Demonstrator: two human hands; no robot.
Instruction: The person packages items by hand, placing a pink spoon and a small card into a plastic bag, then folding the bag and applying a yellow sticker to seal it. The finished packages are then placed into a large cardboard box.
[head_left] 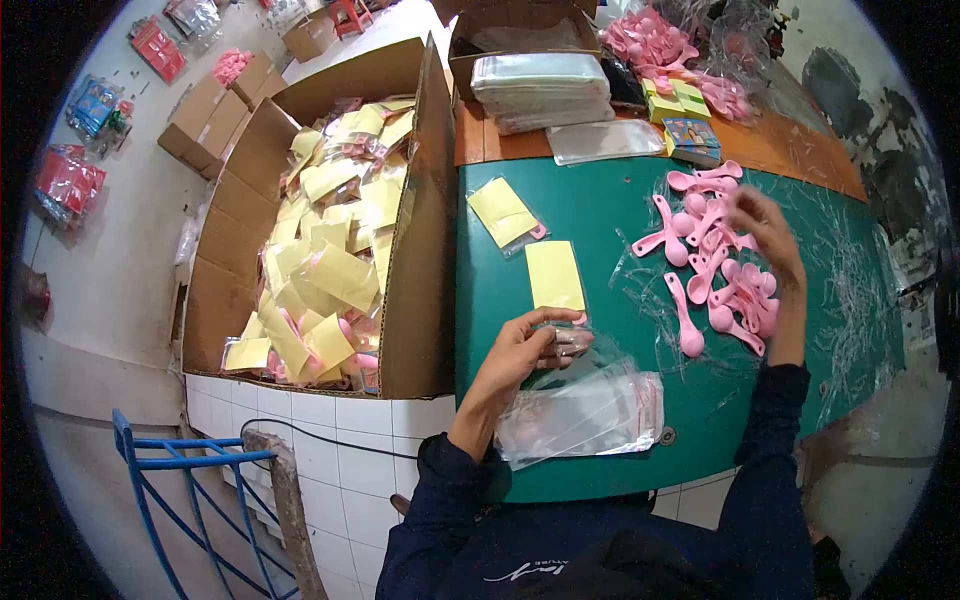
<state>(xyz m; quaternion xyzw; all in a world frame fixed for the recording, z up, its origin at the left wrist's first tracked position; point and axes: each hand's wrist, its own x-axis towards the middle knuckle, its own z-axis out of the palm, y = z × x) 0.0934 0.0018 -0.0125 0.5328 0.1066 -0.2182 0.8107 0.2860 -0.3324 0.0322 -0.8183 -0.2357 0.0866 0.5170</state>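
My left hand (532, 348) is closed with curled fingers at the near middle of the green table, and clear plastic film shows at its fingertips, seemingly a clear plastic bag (590, 350). Just beyond the fingers lies a bagged yellow card (555, 275) with a bit of pink at its lower end. Another bagged yellow card (503, 210) rests farther back. Under and right of my left wrist is a fanned stack of clear bags (580, 415). My right hand (768, 232) is over the far right side of a pile of pink spoons (708, 268); its fingertips are blurred.
Left of the table stands a big cardboard box (418, 240) full of bagged yellow cards (335, 275). At the back are stacked clear bags (540, 90), small card stacks (690, 135) and more pink spoons (650, 40). Plastic scraps (850, 330) litter the right side. A blue metal frame (190, 455) stands lower left.
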